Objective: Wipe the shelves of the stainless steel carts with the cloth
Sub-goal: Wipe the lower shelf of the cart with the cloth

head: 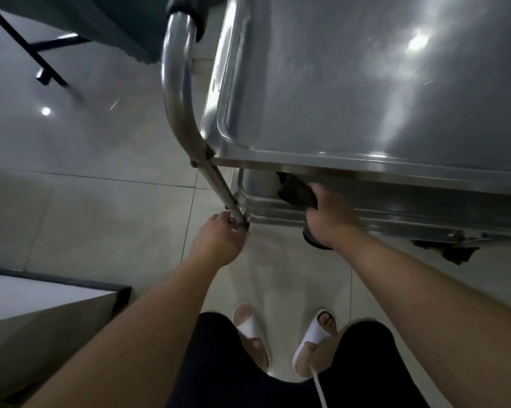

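A stainless steel cart fills the upper right; its top shelf (366,83) is bare and shiny. Under it a lower shelf (395,213) shows only at its front rim. My right hand (327,216) is shut on a dark cloth (295,192) and reaches in under the top shelf, with the cloth over the lower shelf's near left corner. My left hand (221,237) grips the bottom of the cart's corner post (218,181), fingers curled around it. The curved tubular handle (174,83) rises at the cart's left end.
A black caster (457,253) sits under the cart's right part. A white table with a dark edge (57,287) stands at lower left, and a dark-framed table (42,48) at upper left. Glossy floor tiles (101,207) lie between. My feet in white slippers (313,334) stand close to the cart.
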The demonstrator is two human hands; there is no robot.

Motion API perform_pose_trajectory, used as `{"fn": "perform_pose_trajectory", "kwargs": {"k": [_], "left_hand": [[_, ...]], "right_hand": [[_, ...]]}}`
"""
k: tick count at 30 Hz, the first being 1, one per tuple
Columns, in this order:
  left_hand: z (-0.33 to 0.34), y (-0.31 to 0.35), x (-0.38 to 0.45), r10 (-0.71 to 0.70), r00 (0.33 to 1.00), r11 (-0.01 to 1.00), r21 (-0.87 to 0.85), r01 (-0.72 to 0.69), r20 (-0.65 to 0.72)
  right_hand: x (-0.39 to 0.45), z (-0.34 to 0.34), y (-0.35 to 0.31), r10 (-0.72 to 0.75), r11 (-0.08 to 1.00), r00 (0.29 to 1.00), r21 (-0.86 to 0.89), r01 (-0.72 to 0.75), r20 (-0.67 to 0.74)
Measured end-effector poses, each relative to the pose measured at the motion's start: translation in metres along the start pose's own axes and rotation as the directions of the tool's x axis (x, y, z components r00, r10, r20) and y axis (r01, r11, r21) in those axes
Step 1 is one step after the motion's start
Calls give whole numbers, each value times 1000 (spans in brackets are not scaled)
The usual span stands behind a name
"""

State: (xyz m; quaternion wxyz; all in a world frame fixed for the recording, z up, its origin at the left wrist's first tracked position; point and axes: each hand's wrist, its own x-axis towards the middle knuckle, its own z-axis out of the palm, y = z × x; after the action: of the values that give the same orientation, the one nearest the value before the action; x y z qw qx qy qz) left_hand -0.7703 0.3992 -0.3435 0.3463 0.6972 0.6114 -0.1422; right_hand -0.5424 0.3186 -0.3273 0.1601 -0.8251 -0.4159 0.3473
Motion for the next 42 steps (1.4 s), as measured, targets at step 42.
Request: {"fn": "perform_pose_trajectory", "kwargs": {"k": [42], "left_hand": [[63, -12, 160, 15, 590, 548, -487, -680, -807]], "right_hand": [[191, 54, 125, 327, 879, 788, -139, -457, -522]]}}
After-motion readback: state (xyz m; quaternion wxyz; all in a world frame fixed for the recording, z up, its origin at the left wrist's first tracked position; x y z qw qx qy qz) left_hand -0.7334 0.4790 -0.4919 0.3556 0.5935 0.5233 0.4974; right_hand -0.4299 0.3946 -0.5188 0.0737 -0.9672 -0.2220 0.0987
